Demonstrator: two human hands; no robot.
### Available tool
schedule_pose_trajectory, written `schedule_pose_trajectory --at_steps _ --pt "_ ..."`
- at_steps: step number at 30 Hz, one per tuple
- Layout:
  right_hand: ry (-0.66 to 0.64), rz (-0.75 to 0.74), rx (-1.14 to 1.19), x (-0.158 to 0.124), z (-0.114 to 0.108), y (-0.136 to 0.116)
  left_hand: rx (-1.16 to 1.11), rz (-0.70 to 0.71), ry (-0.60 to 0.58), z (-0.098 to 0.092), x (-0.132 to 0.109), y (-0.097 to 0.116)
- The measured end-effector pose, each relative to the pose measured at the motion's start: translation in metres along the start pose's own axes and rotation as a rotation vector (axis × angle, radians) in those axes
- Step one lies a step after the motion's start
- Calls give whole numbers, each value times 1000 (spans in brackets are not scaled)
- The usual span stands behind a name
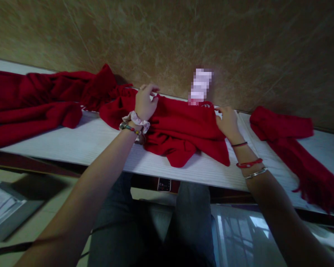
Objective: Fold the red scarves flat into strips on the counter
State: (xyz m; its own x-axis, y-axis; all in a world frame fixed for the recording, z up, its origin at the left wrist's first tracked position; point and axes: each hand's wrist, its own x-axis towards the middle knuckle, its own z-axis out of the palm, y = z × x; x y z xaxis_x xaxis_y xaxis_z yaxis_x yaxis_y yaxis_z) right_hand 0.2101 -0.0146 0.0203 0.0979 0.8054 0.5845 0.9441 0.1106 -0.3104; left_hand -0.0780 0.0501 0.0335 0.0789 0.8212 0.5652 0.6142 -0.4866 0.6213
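On the white tabletop [89, 139], the red scarf [189, 118] lies rumpled beneath the left hand [146, 101], thumb and fingers apart, and by the right hand [228, 123], whose grip I cannot tell, so a leftward tug might bunch loose folds against the neighbouring red heap [55, 87].

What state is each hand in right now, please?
Left hand: loosely curled over the middle red scarf; grip cannot be told.
Right hand: at the scarf's right end; grip cannot be told.
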Motion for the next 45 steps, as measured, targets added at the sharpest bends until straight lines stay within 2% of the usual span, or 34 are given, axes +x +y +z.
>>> schedule_pose_trajectory --at_steps 2,4,5,7,9,10,11,13,15,17,19,22,24,27,29,31,33,36,38,39,43,45 --pt "-75 -97 17 -5 2 -8 70 -6 -70 3 -1 -1" --pt "-139 -264 106 -9 0 -20 29 46 -187 2 -2 1" --pt "-191 -358 151 -11 -2 -26 -35 97 -289 0 -2 4" --pt "-331 -508 199 -15 -4 -35 -166 208 -584 -5 -4 11" --pt "-449 -570 187 -17 -3 -38 -208 289 -865 -8 -6 16" --pt "-473 -571 173 -18 -1 -39 -194 310 -945 -9 -7 18" --pt "-473 -560 163 -18 0 -38 -172 317 -973 -9 -8 18" --pt "-408 -516 172 -16 2 -36 -144 304 -915 -9 -7 18" --pt "-268 -422 193 -12 2 -32 -163 279 -813 -12 -6 17" --pt "-100 -274 190 -8 1 -26 -218 270 -748 -16 -5 18" --pt "16 -118 162 -4 3 -16 -262 276 -738 -19 -5 19" --pt "-2 19 129 0 6 -5 -201 279 -703 -15 -6 18" --pt "-29 -8 151 0 7 -4 -104 247 -579 -10 -5 15" --pt "-63 -208 241 -6 2 -18 -3 147 -373 -5 -1 6" --pt "-170 -350 261 -11 -1 -29 41 61 -307 -5 1 0" --pt "-275 -419 211 -17 -1 -37 92 5 -266 -4 2 -5" --pt "-314 -415 145 -21 3 -39 147 22 -215 -2 0 -9" --pt "-306 -401 158 -21 6 -34 161 164 -148 0 -2 -9" --pt "-339 -453 217 -20 6 -32 98 269 -183 -1 -3 -4" --pt "-377 -490 243 -20 5 -32 51 318 -268 -2 -4 -2" --pt "-525 -559 269 -21 6 -33 -64 411 -794 -2 -6 5" --pt "-498 -540 264 -21 8 -34 -47 385 -873 1 -6 3"
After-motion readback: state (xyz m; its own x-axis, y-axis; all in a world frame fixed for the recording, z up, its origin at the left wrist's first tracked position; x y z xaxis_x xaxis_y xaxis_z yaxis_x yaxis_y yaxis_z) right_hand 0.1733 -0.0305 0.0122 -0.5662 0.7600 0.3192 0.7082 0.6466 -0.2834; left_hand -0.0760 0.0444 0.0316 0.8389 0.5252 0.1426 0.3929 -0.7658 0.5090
